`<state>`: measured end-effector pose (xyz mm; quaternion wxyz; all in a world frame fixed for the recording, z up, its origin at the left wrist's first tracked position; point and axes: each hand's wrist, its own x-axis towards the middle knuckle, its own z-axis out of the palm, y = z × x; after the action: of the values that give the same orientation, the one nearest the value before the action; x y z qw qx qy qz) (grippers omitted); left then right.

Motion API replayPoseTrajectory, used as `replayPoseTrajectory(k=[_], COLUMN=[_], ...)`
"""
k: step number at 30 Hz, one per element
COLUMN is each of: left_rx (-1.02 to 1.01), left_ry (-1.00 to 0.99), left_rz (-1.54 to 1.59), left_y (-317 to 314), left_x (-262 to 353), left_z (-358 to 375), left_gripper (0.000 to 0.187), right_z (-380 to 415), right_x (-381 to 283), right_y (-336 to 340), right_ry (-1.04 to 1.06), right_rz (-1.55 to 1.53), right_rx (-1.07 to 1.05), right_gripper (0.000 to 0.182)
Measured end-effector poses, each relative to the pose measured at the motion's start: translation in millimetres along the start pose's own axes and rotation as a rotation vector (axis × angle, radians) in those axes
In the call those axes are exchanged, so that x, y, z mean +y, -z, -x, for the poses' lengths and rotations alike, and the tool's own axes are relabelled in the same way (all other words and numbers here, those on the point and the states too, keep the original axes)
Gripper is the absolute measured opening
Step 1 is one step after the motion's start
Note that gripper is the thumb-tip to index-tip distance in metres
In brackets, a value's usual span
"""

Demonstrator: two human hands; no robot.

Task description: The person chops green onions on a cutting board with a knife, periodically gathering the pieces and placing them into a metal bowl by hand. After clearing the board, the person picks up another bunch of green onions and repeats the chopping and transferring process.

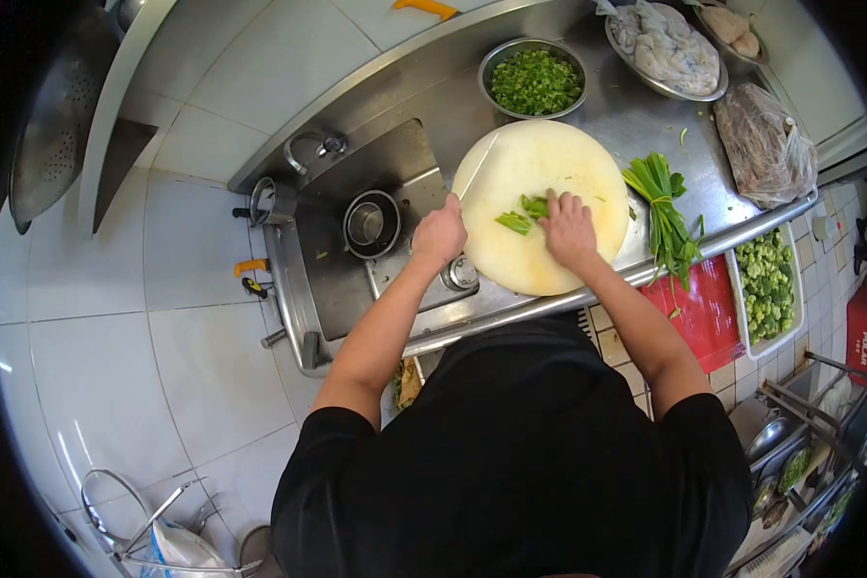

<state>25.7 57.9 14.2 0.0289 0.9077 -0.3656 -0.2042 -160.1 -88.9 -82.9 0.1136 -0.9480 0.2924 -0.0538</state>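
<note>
A black short-sleeved shirt (511, 443) on the person lies nearest the camera, facing a stainless-steel counter (636, 130) with a rectangular sink basin (328, 289). Beyond it, a thick, round, cream-white cutting board (568, 159) sits by the counter's front edge, its left edge reaching over the basin. The left hand (438, 231), at the board's left edge, is wrapped round the handle of a long thin-bladed knife (480, 166), whose blade slants up toward the far edge. The right hand (570, 229) rests right of the board's middle, fingers bent and touching a small cluster of bright green leafy pieces (514, 223); I cannot tell whether it pinches them. A loose bunch of long green stems (663, 207) lies just beside the board's right edge, leaf ends over the counter's front edge above a red plastic tray (694, 332). A round steel bowl (482, 79) of finely chopped greens stands just past the board's far edge. The likeliest trouble is a cut, if the blade swings right while those fingertips lie extended toward it. Pressing hard on the overhanging left edge might rock the board; pieces pushed leftward could drop into the basin, and a nudge could tip the bunch off the front edge.
</note>
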Motion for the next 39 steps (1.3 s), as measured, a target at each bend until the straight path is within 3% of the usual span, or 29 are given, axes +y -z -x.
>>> replayPoseTrajectory(k=[4,9,17,21,25,27,28,30,31,33,37,39], left_rx=[0.034,0.039,0.004,0.051,-0.001,-0.023,-0.027,-0.03,-0.017,-0.008,0.007,0.024], left_ry=[-0.027,-0.023,-0.005,-0.031,0.001,-0.039,-0.031,-0.037,-0.04,-0.029,-0.098,-0.096], left_rz=[0.001,-0.021,-0.011,0.018,0.001,-0.045,-0.053,-0.074,-0.058,-0.051,-0.006,0.03], left_y=[-5.4,-10.6,-2.1,-22.9,-6.4,-8.2,-7.3,-5.7,-5.7,-6.3,-1.7,-1.7], left_x=[-5.4,-6.0,0.3,-14.4,-0.9,-2.6,-2.6,-1.3,-2.4,-7.0,-16.2,-25.5], left_z=[-4.0,-4.8,2.5,6.8,21.7,18.7,20.0,17.4,15.3,16.3,7.3,1.5], left_gripper=[0.024,0.022,0.022,0.024,0.028,0.028,0.028,0.028,0.028,0.028,0.028,0.028], right_z=[-27.9,-41.3,-13.2,9.1,19.3,32.1,38.8,44.3,40.8,31.6,23.6,38.8], right_x=[19.7,-26.3,-47.3,-37.7,40.5,86.8,103.0,119.6,124.5,124.2,129.4,125.0], right_y=[7.2,10.7,-14.4,19.9,23.8,26.1,15.4,3.0,3.4,1.2,-7.0,3.5], right_ry=[-0.058,-0.144,0.02,0.015,-0.136,-0.622,-0.644,-0.566,-0.575,-0.566,-0.651,-0.627], right_rz=[0.041,-0.078,-0.006,-0.092,-0.464,-0.556,-0.549,-0.309,-0.314,-0.178,-0.2,-0.414], right_rx=[0.055,-0.008,-0.055,-0.091,0.583,0.578,0.589,0.244,0.252,0.017,0.181,0.589], right_gripper=[0.049,0.053,0.061,0.054,0.022,0.02,0.02,0.018,0.018,0.019,0.018,0.015])
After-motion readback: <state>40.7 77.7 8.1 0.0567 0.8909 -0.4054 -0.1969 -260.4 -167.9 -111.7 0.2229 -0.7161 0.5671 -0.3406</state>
